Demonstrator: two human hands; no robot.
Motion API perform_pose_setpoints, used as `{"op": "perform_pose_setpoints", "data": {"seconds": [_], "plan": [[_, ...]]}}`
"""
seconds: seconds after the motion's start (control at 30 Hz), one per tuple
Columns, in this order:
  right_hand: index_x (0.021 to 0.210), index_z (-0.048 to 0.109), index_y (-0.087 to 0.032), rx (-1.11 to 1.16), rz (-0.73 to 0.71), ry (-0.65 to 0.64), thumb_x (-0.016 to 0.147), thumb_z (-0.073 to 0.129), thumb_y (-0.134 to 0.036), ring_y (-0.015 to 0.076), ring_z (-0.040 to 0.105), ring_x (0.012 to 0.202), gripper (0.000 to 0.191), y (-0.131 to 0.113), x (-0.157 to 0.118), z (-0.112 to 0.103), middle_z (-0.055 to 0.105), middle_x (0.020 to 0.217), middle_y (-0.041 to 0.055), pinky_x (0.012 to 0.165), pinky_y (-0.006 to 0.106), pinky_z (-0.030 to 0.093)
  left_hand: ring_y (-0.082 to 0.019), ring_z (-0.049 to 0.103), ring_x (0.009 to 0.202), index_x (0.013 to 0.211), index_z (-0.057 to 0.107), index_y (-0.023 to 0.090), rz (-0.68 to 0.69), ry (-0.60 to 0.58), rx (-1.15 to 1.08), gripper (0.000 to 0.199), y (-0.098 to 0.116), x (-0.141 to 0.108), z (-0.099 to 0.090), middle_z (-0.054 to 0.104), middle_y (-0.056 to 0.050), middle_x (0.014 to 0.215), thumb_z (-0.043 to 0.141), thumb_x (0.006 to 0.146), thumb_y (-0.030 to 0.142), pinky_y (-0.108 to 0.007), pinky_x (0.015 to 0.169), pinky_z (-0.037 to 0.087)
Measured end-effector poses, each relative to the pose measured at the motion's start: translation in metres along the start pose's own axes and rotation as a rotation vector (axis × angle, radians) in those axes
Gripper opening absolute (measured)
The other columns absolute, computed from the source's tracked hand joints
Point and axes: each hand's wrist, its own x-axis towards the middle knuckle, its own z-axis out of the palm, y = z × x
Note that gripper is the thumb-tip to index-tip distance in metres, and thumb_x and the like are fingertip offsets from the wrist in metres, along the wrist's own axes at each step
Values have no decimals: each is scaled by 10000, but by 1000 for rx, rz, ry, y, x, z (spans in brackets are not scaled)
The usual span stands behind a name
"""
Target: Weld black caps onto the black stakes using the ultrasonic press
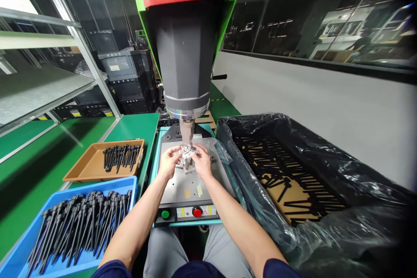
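Both my hands are raised in front of the metal horn (186,131) of a press, above its grey base plate (177,189). Between them is a small, clear, shiny piece of crumpled-looking plastic (187,151); its exact kind is hard to make out. My left hand (169,161) pinches its left side with thumb and fingertips. On the other side, my right hand (202,161) has its fingers closed on the piece, near a small dark part. Clear plastic film (216,147) spreads out behind the right hand. Beneath the hands, a metal fixture (187,166) is partly hidden.
At left, an orange tray (87,163) and a blue bin (112,182) hold black, bolt-headed stems. A box lined with black plastic (260,200) stands at right with rows of black parts. The base front carries a green button (165,214) and a red button (197,212).
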Motion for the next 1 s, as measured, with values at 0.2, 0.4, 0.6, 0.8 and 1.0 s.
{"op": "perform_pose_setpoints", "data": {"seconds": [0.2,0.4,0.6,0.8,1.0], "plan": [[1017,722,-209,99,76,10,727,697,-399,257,549,1175,348,2,13,17,622,1249,92,1021,385,436,-82,573,615,970,690,118,18,35,40,468,-1,7,-4,688,-92,1013,841,562,290,-192,475,366],[1036,691,-193,279,281,-84,642,740,-408,236,646,904,452,7,29,23,720,1003,59,847,358,503,-90,565,620,955,706,117,37,49,69,435,1,12,-7,696,-106,1022,824,570,283,-208,499,373],[1067,709,-219,181,243,-152,707,728,-425,249,623,1033,415,6,32,10,714,1097,51,950,372,450,-114,602,644,966,705,119,13,30,61,446,-2,14,-9,703,-110,996,829,577,300,-211,500,365],[966,734,-210,272,290,-137,668,746,-409,253,627,1040,359,8,33,12,729,1045,51,950,380,455,-110,607,635,961,697,120,2,35,51,435,-7,16,-10,693,-104,984,819,576,280,-203,485,350],[954,732,-234,600,478,-91,619,716,-268,237,628,1063,337,18,34,-1,723,1090,31,879,339,487,-97,602,619,991,691,109,-6,56,88,456,-13,19,-15,680,-129,1066,803,576,263,-203,483,356]]}}
